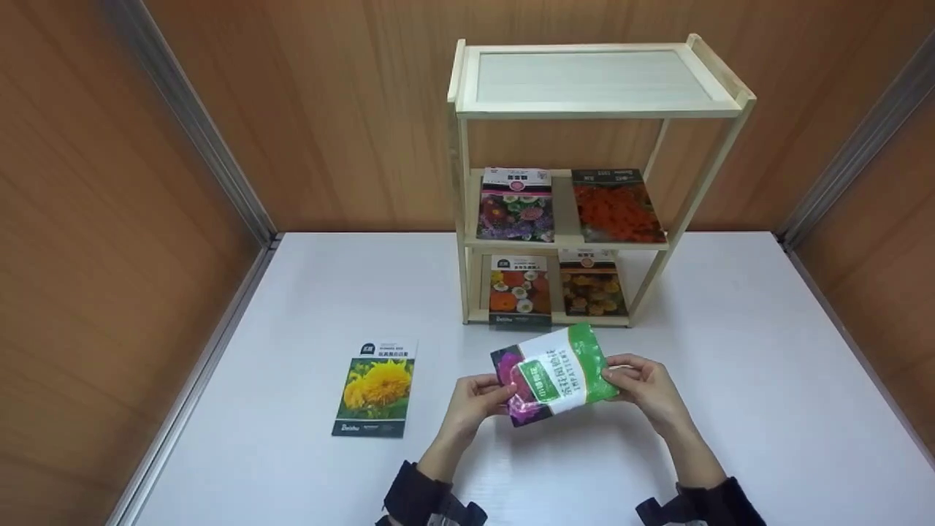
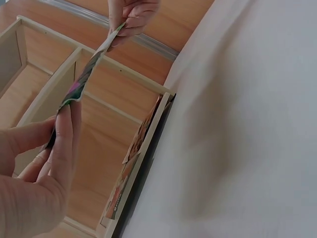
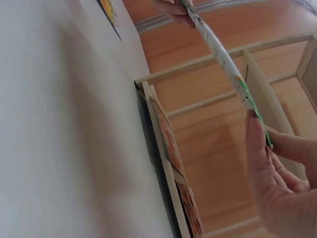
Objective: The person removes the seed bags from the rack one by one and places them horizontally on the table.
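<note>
Both hands hold one seed packet [image 1: 551, 376], green and white with a magenta flower picture, tilted above the white table. My left hand [image 1: 475, 405] pinches its flower end between thumb and fingers. At the green end, my right hand [image 1: 646, 391] grips the corner the same way. The left wrist view shows the packet [image 2: 84, 82] edge-on, with the left hand [image 2: 42, 168] at its lower end. In the right wrist view the thin packet [image 3: 223, 59] runs from the right hand [image 3: 282, 173] up to the other hand.
A wooden two-tier rack [image 1: 566, 243] stands at the back. Its middle shelf bears an aster-like packet [image 1: 516, 208] and a red-flower packet [image 1: 621, 208]; below lie two more packets, one [image 1: 520, 292] jutting over the front edge. A yellow-flower packet [image 1: 376, 391] lies on the table at left.
</note>
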`<state>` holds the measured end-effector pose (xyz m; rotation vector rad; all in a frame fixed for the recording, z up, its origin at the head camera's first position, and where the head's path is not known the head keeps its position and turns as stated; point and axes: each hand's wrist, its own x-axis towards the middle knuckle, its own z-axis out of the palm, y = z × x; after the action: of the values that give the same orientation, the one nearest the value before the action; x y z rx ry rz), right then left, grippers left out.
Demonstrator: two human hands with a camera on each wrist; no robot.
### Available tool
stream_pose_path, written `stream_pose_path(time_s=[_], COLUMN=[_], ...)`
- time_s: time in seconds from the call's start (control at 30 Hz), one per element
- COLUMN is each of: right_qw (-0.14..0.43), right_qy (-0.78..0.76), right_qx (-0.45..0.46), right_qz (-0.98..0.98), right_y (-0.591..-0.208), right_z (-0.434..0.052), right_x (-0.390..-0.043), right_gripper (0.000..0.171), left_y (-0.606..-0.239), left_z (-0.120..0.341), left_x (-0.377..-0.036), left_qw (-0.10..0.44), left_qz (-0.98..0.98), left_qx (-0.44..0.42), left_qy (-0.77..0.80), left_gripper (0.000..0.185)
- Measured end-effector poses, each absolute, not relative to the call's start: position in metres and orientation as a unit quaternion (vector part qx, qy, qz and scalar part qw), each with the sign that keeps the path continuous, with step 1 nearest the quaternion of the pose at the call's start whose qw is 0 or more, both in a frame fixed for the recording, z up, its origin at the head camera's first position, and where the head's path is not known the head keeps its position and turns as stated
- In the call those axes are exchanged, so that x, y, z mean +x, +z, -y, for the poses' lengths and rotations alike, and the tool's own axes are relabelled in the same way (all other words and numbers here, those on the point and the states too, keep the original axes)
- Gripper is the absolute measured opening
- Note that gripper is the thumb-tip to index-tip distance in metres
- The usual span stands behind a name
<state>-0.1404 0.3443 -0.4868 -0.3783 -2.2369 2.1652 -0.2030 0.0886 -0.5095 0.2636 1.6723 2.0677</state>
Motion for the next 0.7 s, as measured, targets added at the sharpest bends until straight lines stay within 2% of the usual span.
stream_pose_path(time_s=[0.3, 0.47, 0.7], right_qw=[0.071, 0.111, 0.136], right_qy=[0.708, 0.735, 0.748], right_qx=[-0.207, -0.223, -0.232], right_qz=[0.672, 0.631, 0.607], right_y=[-0.488, -0.491, -0.499], right_z=[-0.325, -0.31, -0.291], right_x=[-0.144, -0.147, -0.148], right_gripper=[0.021, 0.022, 0.023], left_y=[-0.507, -0.511, -0.517], left_z=[-0.109, -0.132, -0.157], left_x=[-0.193, -0.179, -0.169], left_qw=[0.182, 0.143, 0.07], left_qz=[-0.55, -0.504, -0.489], left_qx=[0.012, 0.004, -0.004], left_qy=[0.815, 0.852, 0.869], left_gripper=[0.043, 0.038, 0.034])
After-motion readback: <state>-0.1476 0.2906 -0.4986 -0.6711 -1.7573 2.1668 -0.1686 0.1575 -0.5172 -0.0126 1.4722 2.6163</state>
